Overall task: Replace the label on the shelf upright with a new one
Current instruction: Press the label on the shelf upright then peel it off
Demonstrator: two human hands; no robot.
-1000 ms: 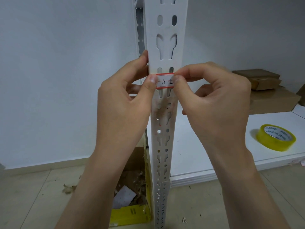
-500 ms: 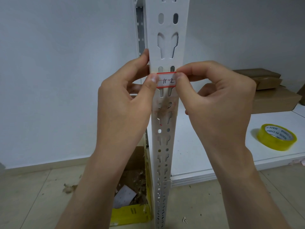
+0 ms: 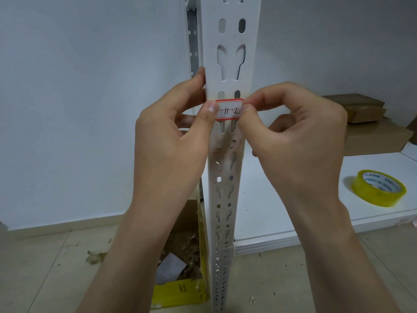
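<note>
Label (image 3: 229, 110) on upright (image 3: 228, 154): thin, floppy, sticky paper; left hand (image 3: 171, 152) thumb presses its end, right hand (image 3: 295, 141) pinches other end

A plain pale wall (image 3: 79, 109) fills the far side, meeting a beige tiled floor (image 3: 45, 267) along a low skirting board (image 3: 67, 227). On the right, a white shelf board (image 3: 282, 211) sits low over the floor, and the light is soft and even.

Storeroom: slotted metal shelf upright (image 3: 228, 177), cardboard boxes (image 3: 370, 132), tape roll (image 3: 379, 188), bare walls.
</note>
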